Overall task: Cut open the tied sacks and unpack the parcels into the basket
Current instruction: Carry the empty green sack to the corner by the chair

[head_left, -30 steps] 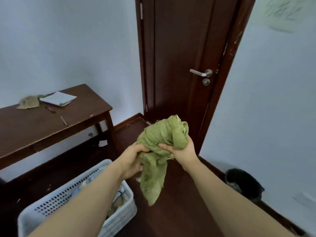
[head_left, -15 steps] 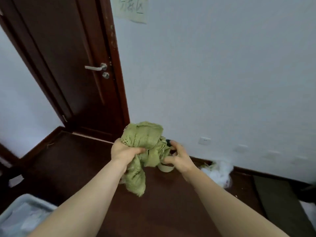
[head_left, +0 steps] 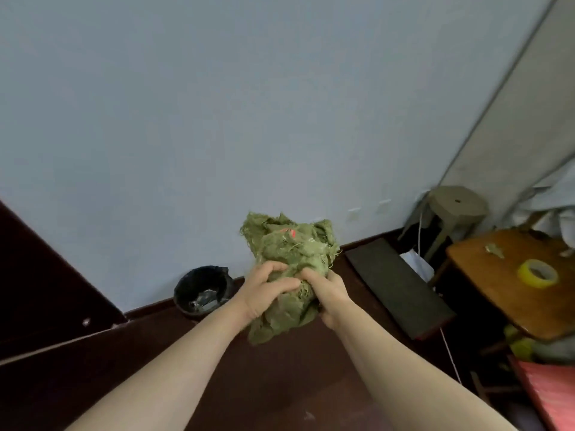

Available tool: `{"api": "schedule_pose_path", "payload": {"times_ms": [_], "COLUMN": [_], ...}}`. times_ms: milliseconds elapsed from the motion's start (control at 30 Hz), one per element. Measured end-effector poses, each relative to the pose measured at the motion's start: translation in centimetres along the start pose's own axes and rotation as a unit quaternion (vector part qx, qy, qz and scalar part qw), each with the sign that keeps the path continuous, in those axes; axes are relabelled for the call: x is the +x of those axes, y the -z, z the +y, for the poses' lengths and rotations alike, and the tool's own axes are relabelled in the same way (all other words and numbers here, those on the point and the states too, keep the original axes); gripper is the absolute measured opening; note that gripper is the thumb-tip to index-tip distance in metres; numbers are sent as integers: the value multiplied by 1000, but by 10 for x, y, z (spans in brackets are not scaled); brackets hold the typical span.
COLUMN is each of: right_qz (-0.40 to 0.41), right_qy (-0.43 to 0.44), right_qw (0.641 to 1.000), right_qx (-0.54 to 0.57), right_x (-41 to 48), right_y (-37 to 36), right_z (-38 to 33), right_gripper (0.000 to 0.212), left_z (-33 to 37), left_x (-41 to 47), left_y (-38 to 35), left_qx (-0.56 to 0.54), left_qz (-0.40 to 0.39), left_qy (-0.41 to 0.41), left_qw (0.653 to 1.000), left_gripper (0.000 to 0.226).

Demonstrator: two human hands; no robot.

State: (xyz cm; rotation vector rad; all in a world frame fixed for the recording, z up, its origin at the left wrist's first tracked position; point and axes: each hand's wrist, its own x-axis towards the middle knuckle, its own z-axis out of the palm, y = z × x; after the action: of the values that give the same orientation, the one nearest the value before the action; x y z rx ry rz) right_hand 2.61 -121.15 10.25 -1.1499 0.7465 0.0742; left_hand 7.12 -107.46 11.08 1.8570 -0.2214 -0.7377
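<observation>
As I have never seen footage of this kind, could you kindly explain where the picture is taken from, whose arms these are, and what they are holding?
There is no machine here. A person wears one wide-angle camera on the head, which looks forward and down, so the two bare arms reaching into the picture are the wearer's own. The left hand and the right hand both grip a crumpled green sack, held up in front of a pale wall. On the dark floor by the wall stands a black bin. To the right is a wooden table with a roll of yellow tape lying on it, and a grey stool stands behind it. The basket is not in view.
</observation>
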Motion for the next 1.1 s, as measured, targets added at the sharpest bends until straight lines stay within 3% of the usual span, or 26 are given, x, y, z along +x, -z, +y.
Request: {"api": "schedule_pose_path", "payload": {"times_ms": [33, 67, 167, 233, 333, 433, 533, 667, 767, 833, 900, 967, 1033, 1100], "right_qz": [35, 64, 105, 105, 80, 52, 43, 123, 234, 229, 173, 144, 179, 216], "right_qy": [-3, -6, -25, -34, -55, -64, -75, -90, -43, 9, 41, 54, 55, 40], "right_qw": [999, 997, 988, 981, 966, 941, 930, 943, 953, 960, 971, 971, 959, 945], "right_qx": [24, 51, 114, 157, 238, 329, 357, 296, 190, 160, 162, 183, 214, 242], "right_x": [6, 11, 21, 28, 41, 64, 94, 161, 203, 221, 241, 264, 297, 329], "right_y": [13, 28, 73, 101, 140, 188, 248, 330, 389, 414, 428, 437, 458, 484], "right_z": [-3, -6, -12, -14, -23, -36, -59, -86, -103, -122, -146, -167, -186, -208], "right_gripper": [28, 28, 34, 46, 57, 52, 51, 51, 45, 39, 43, 45, 37, 41], "left_z": [3, 5, 20, 29, 36, 48, 75, 111, 134, 149, 160, 169, 181, 204], "left_x": [10, 22, 49, 69, 115, 158, 201, 268, 320, 354, 389, 425, 463, 499], "left_y": [-9, -17, -45, -68, -105, -149, -202, -274, -318, -342, -365, -385, -402, -420], "left_qx": [-40, -14, 246, 291, 90, -83, -116, -117, -115, -122, -113, -104, -106, -126], "left_qz": [0, 38, 162, 109, -70, -164, -180, -89, -22, 12, 17, 3, -27, -81], "left_qy": [2, -9, -17, 38, 75, 72, 97, 117, 103, 100, 112, 126, 151, 169], "left_qw": [999, 999, 955, 950, 991, 980, 972, 982, 988, 987, 987, 987, 983, 974], "left_gripper": [61, 59, 94, 124, 140, 134, 115, 69, 51, 51, 55, 70, 88, 71]}}
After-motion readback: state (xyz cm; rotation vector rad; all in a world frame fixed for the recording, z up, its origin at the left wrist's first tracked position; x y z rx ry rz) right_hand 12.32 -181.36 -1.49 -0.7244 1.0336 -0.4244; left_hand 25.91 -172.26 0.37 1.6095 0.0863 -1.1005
